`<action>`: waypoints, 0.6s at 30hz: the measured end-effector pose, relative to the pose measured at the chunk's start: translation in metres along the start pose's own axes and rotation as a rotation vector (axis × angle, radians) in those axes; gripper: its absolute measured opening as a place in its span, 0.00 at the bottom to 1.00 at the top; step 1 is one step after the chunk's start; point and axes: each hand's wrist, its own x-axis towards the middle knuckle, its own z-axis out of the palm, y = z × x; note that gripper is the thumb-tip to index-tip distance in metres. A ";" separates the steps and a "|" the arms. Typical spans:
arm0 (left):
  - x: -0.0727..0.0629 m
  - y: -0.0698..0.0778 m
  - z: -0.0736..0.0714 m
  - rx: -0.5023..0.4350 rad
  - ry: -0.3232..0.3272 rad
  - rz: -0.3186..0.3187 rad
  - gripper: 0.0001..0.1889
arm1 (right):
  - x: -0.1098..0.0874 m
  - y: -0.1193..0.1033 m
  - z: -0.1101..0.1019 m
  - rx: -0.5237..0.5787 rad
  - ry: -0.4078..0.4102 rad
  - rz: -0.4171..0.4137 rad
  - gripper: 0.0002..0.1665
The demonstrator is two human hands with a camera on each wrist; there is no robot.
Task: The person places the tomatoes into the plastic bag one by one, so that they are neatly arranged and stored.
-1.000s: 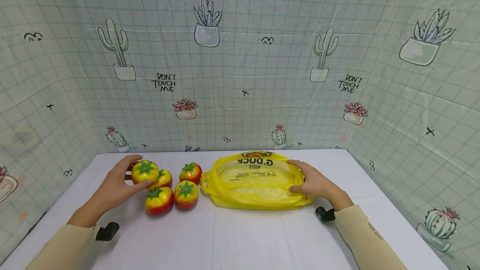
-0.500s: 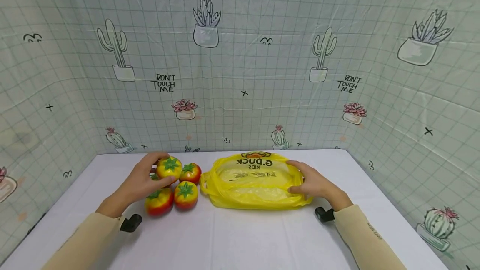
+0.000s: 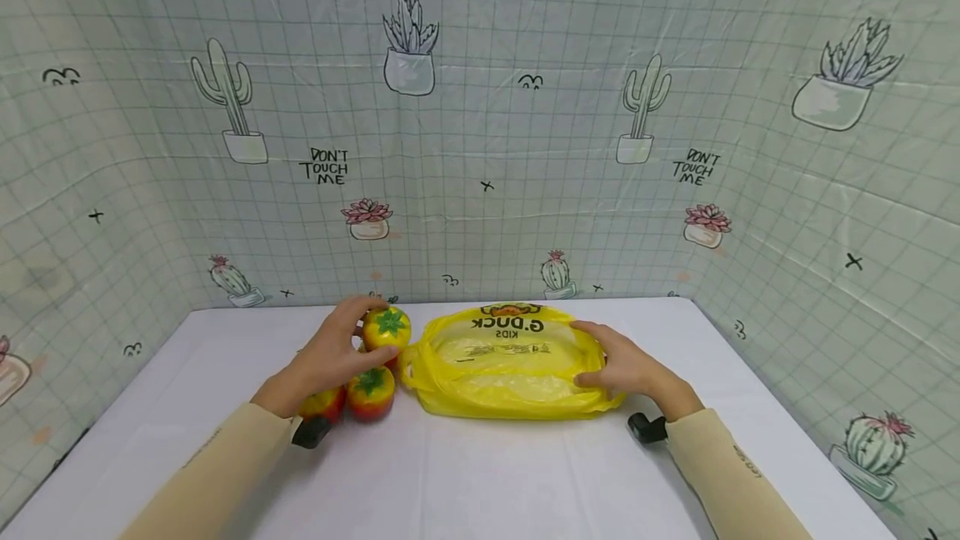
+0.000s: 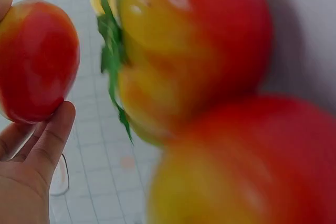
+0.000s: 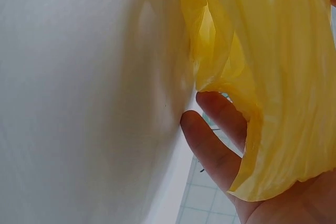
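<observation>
My left hand (image 3: 333,347) holds a yellow-and-red tomato (image 3: 389,326) with a green leafy top, between thumb and fingers. The tomato is raised beside the left end of a yellow plastic bag (image 3: 495,394). In the left wrist view the held tomato (image 4: 42,61) looks red, with fingertips (image 4: 63,116) against its side. My right hand (image 3: 630,365) grips the bag's right end, thumb on the near side. The right wrist view has the yellow plastic (image 5: 283,87) lying over the palm, with two fingers (image 5: 210,148) showing past its edge.
Under and beside the left forearm lie more tomatoes, one in front (image 3: 371,394) and one partly hidden (image 3: 326,402); others are covered by the hand. A white cloth covers the table (image 3: 480,473). Printed fabric (image 3: 487,123) hangs round the back and sides.
My left hand has carried the tomato rightward, over the other tomatoes, up to the bag's left end. My right hand and the bag stay in place.
</observation>
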 end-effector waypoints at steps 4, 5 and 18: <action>0.008 0.005 0.006 -0.020 0.005 0.020 0.32 | 0.000 0.000 -0.001 -0.004 -0.003 -0.007 0.52; 0.010 0.006 0.008 -0.026 0.004 0.024 0.31 | 0.000 0.000 -0.001 -0.002 -0.004 -0.008 0.52; 0.033 0.022 0.039 -0.037 -0.061 0.123 0.32 | 0.002 0.000 0.002 -0.003 -0.011 0.004 0.53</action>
